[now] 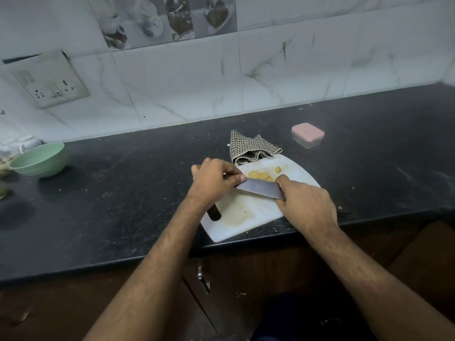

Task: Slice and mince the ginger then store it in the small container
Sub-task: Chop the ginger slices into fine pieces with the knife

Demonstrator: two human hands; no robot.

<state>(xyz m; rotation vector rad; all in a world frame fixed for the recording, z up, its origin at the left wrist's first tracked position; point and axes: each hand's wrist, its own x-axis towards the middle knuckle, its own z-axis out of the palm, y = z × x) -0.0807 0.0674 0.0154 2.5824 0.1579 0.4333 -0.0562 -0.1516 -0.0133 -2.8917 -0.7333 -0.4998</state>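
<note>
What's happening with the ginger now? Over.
Left hand grips knife; right hand presses blade tip. Ginger slices on board, unminced. Container lidded. Over.

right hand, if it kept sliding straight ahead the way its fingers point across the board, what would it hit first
Most likely the ginger slices, which lie just beyond the right hand where it rests on the knife blade. Further along that line sits the checked cloth at the far edge of the cutting board. Depth is hard to judge.

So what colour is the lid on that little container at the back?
Pink, on a clear container; the head view shows it.
</note>
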